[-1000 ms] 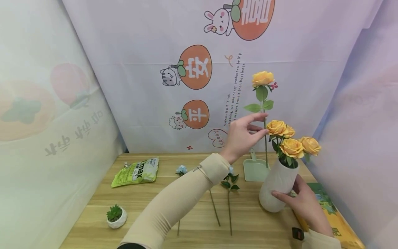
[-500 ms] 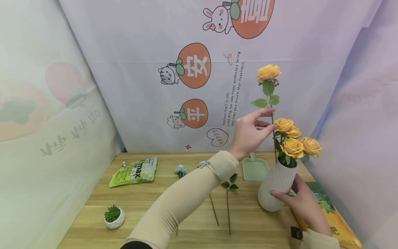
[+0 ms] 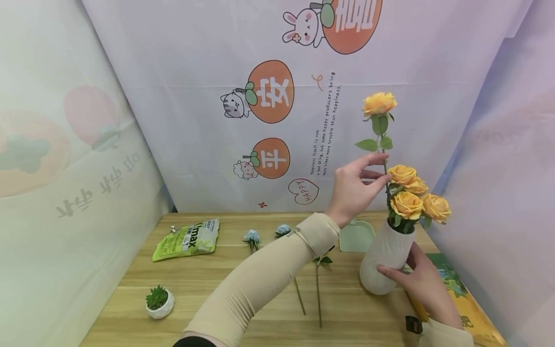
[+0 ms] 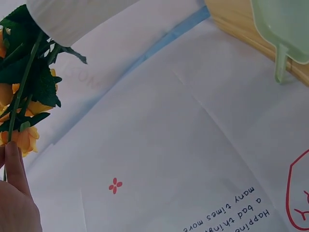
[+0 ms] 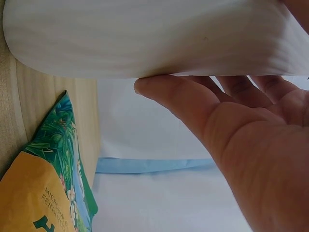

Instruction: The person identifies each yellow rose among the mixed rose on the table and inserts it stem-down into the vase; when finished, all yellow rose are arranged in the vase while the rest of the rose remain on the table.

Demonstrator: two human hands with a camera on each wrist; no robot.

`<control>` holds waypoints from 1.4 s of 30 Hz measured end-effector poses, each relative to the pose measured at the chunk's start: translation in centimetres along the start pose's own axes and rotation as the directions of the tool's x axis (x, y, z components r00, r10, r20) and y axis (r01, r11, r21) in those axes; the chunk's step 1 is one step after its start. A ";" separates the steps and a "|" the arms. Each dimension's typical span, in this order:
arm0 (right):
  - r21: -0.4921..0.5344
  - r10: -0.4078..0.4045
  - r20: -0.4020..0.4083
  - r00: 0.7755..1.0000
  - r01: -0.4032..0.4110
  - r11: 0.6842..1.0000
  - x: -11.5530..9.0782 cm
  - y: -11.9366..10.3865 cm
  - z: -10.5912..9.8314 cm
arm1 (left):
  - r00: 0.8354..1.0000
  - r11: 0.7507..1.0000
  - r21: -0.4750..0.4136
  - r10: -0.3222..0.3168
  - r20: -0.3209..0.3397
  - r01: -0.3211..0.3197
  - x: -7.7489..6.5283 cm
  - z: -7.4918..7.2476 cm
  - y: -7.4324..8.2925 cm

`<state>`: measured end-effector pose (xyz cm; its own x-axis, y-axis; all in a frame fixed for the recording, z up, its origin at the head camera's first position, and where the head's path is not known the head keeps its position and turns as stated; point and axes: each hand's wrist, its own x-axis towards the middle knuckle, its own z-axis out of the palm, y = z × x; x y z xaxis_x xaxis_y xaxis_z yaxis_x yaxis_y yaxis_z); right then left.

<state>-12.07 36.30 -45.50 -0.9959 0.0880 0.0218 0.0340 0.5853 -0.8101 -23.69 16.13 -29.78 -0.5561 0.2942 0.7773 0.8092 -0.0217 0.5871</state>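
My left hand (image 3: 357,188) pinches the stem of a yellow rose (image 3: 379,104) between thumb and fingers. The bloom stands above the hand, and the stem runs down to the mouth of a white vase (image 3: 386,260). Its lower end is hidden among leaves at the rim. Several other yellow roses (image 3: 406,205) stand in the vase, which tilts slightly to the right. My right hand (image 3: 427,284) grips the vase's lower right side; in the right wrist view its thumb (image 5: 174,92) lies against the white wall. The left wrist view shows the pinched stem (image 4: 21,92) beside dark leaves.
Blue flowers (image 3: 252,236) with long stems lie mid-table, partly under my left sleeve. A pale green dustpan (image 3: 356,237) lies behind the vase. At left are a green pouch (image 3: 187,240) and a potted succulent (image 3: 159,302). A yellow fertilizer bag (image 3: 472,308) lies at right.
My left hand has moved right with the rose, bringing the stem from beside the vase to its mouth. The right hand keeps its grip; the roses in the vase have shifted slightly.
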 end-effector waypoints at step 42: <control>0.021 -0.006 0.000 1.000 0.006 1.000 -0.1 -0.2 0.0 | 0.983 1.000 0.004 -0.011 0.181 0.011 -7.1 1.7 -4.0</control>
<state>-11.95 36.17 -45.33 -0.9960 0.0846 0.0270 0.0261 0.5690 -0.8219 -22.67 15.72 -38.07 -0.5215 0.4629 0.7168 0.8040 -0.0148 0.5944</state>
